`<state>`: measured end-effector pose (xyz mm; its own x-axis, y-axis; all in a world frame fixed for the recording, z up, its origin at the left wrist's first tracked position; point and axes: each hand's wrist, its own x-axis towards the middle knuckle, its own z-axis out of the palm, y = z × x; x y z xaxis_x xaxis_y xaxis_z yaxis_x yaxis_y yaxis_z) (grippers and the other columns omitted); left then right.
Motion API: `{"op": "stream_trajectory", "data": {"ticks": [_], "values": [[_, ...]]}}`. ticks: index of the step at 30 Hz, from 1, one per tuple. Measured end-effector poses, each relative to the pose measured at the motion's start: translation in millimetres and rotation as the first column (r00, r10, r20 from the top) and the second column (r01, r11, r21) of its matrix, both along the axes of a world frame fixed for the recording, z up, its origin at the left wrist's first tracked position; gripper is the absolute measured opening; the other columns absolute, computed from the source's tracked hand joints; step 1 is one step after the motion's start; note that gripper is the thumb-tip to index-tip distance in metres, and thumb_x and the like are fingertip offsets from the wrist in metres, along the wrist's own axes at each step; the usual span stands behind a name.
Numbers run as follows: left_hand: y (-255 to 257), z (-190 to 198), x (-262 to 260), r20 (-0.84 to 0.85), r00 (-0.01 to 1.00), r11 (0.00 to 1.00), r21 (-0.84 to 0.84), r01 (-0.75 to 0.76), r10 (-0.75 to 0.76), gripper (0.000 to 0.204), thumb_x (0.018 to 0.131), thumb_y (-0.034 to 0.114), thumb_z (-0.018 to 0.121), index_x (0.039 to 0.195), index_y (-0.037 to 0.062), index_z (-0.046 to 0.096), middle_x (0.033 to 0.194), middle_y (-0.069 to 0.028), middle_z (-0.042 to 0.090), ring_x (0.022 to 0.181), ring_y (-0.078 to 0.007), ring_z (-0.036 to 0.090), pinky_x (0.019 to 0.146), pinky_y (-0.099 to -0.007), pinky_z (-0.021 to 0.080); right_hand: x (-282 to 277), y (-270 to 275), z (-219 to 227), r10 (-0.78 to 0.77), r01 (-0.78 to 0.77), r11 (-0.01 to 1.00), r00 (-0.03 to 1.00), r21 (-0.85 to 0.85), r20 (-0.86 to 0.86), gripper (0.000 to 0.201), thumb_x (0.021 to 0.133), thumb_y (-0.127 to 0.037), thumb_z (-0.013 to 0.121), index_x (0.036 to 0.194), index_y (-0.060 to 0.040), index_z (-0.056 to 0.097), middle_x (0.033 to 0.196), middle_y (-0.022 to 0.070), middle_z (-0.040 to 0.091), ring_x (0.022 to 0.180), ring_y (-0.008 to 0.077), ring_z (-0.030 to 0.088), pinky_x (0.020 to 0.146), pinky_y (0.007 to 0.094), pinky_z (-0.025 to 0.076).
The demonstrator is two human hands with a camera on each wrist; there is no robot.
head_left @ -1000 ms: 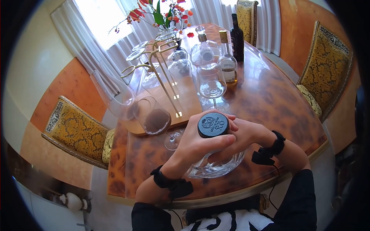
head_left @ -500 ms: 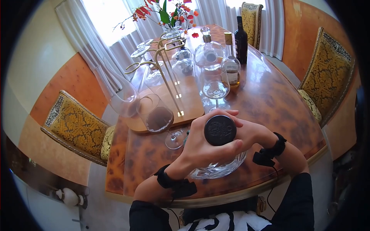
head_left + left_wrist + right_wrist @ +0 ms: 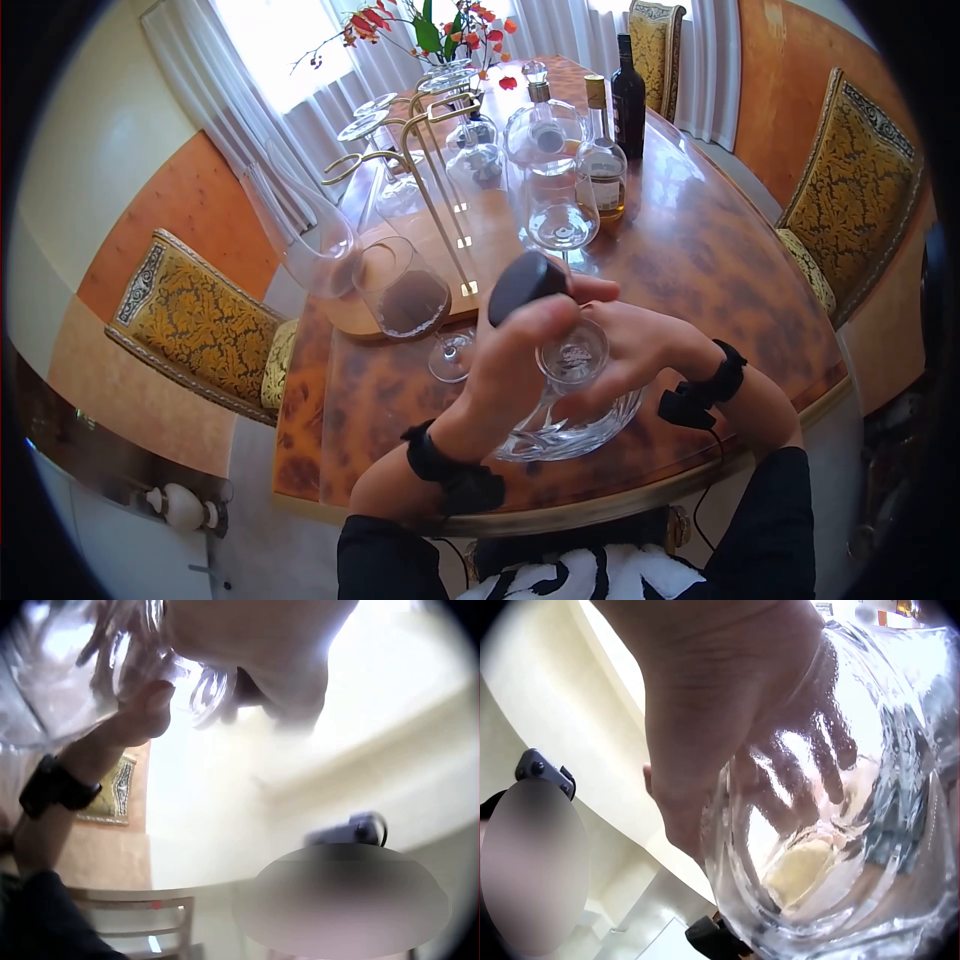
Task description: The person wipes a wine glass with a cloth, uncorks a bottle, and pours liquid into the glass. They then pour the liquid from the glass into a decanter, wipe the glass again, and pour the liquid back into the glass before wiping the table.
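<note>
In the head view a clear, heavily cut glass bottle [image 3: 565, 440] stands near the table's front edge. Its round mouth [image 3: 574, 355] is uncovered and faces up. My left hand [image 3: 490, 360] holds a thick black stopper [image 3: 525, 287], tilted, just up and left of that mouth. The right hand [image 3: 650, 350] grips the bottle around its neck and shoulder; in the right wrist view its fingers show through the glass [image 3: 907, 750]. The left wrist view has the right thumb [image 3: 142, 716] against the glass, below the left hand [image 3: 262, 645].
Left of the hands stands a large stemmed glass [image 3: 415, 305], beside a slanted clear decanter [image 3: 310, 250]. A wooden stand [image 3: 375, 320] with brass rods carries upturned glasses. Ahead are a wine glass [image 3: 563, 225], an amber liquor bottle [image 3: 602, 185] and a dark bottle [image 3: 628, 100].
The black stopper has come off the bottle's mouth and moved up and left in my left hand, baring the opening. My right hand stays at the neck.
</note>
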<state>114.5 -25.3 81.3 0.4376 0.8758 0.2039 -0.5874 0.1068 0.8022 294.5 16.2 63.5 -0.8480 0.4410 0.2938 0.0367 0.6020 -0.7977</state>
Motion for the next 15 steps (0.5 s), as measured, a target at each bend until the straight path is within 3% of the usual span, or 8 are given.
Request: {"op": "stream_trajectory", "data": {"ticks": [3, 7, 9, 10, 11, 13, 14, 15], "values": [[1.7, -4.9, 2.0, 0.013, 0.999, 0.983, 0.18, 0.029, -0.032, 0.044, 0.086, 0.032, 0.067, 0.115, 0.0008, 0.056, 0.126, -0.0246, 0.062, 0.11, -0.0255, 0.062, 0.096, -0.0386, 0.051, 0.0, -6.2, 7.4, -0.04, 0.038, 0.993, 0.999, -0.113, -0.023, 0.062, 0.073, -0.045, 0.086, 0.115, -0.0032, 0.068, 0.111, 0.0132, 0.067, 0.106, 0.0287, 0.064, 0.094, 0.0372, 0.05], [1.7, 2.8, -3.9, 0.043, 0.997, 0.988, 0.146, 0.059, -0.066, 0.048, 0.09, 0.042, 0.064, 0.113, 0.0013, 0.055, 0.128, -0.0253, 0.061, 0.114, -0.0272, 0.061, 0.098, -0.0395, 0.05, -0.5, 1.0, -0.4, -0.009, 0.009, 1.0, 1.0, -0.022, 0.004, 0.059, 0.074, -0.048, 0.084, 0.11, -0.0034, 0.07, 0.106, 0.015, 0.07, 0.102, 0.0291, 0.067, 0.09, 0.0372, 0.051], [-0.5, 12.2, -6.4, 0.077, 0.997, 0.96, 0.28, -0.032, 0.011, 0.062, 0.09, 0.057, 0.061, 0.115, 0.0012, 0.055, 0.124, -0.0247, 0.062, 0.114, -0.0295, 0.061, 0.104, -0.0411, 0.045, 1.6, -0.5, 5.6, -0.011, 0.011, 1.0, 0.999, -0.005, 0.05, 0.059, 0.075, -0.049, 0.083, 0.109, -0.0035, 0.07, 0.103, 0.0146, 0.071, 0.097, 0.0286, 0.068, 0.087, 0.037, 0.052], [-4.8, 17.7, -0.9, 0.214, 0.973, 0.939, 0.308, -0.154, 0.089, 0.087, 0.084, 0.086, 0.044, 0.105, 0.0029, 0.059, 0.101, -0.018, 0.066, 0.115, -0.0349, 0.062, 0.1, -0.0469, 0.045, 0.7, -0.7, 8.1, -0.011, 0.01, 1.0, 0.995, 0.005, 0.099, 0.058, 0.075, -0.05, 0.083, 0.108, -0.0036, 0.071, 0.1, 0.0142, 0.072, 0.092, 0.028, 0.069, 0.084, 0.0367, 0.053], [-5.7, 21.7, -3.4, 0.212, 0.972, 0.934, 0.316, -0.164, 0.099, 0.087, 0.084, 0.086, 0.044, 0.105, 0.0029, 0.059, 0.101, -0.018, 0.066, 0.115, -0.0349, 0.062, 0.1, -0.0469, 0.045, -0.2, -0.3, 7.4, 0.001, -0.002, 1.0, 0.995, 0.013, 0.096, 0.058, 0.075, -0.05, 0.083, 0.108, -0.0036, 0.071, 0.1, 0.0142, 0.072, 0.092, 0.028, 0.069, 0.084, 0.0367, 0.053], [-7.5, 29.9, -12.9, 0.274, 0.941, 0.851, 0.429, -0.303, 0.198, 0.095, 0.079, 0.093, 0.039, 0.104, 0.0033, 0.057, 0.087, -0.0123, 0.06, 0.094, -0.0296, 0.062, 0.088, -0.0428, 0.045, -1.3, 0.3, 2.7, 0.004, -0.005, 1.0, 0.999, 0.026, 0.036, 0.056, 0.077, -0.049, 0.082, 0.107, -0.0036, 0.071, 0.095, 0.0128, 0.072, 0.084, 0.0268, 0.07, 0.079, 0.0367, 0.054], [-11.1, 34.1, -13.7, 0.219, 0.927, 0.826, 0.425, -0.371, 0.304, 0.097, 0.078, 0.096, 0.035, 0.101, 0.0036, 0.055, 0.077, -0.0081, 0.054, 0.072, -0.0223, 0.05, 0.072, -0.0387, 0.041, -2.6, 1.5, 1.5, 0.012, -0.012, 0.998, 1.0, 0.069, -0.001, 0.053, 0.078, -0.047, 0.082, 0.106, -0.0037, 0.071, 0.096, 0.0124, 0.072, 0.085, 0.0258, 0.07, 0.079, 0.0353, 0.054], [-14.1, 39.0, -18.1, 0.219, 0.919, 0.811, 0.435, -0.392, 0.327, 0.097, 0.078, 0.096, 0.035, 0.101, 0.0036, 0.055, 0.077, -0.0081, 0.054, 0.072, -0.0223, 0.05, 0.072, -0.0387, 0.041, -3.5, 2.3, 2.2, 0.039, -0.039, 0.996, 0.999, 0.08, -0.005, 0.053, 0.078, -0.047, 0.082, 0.106, -0.0037, 0.071, 0.096, 0.0124, 0.072, 0.085, 0.0258, 0.07, 0.079, 0.0353, 0.054]]}}
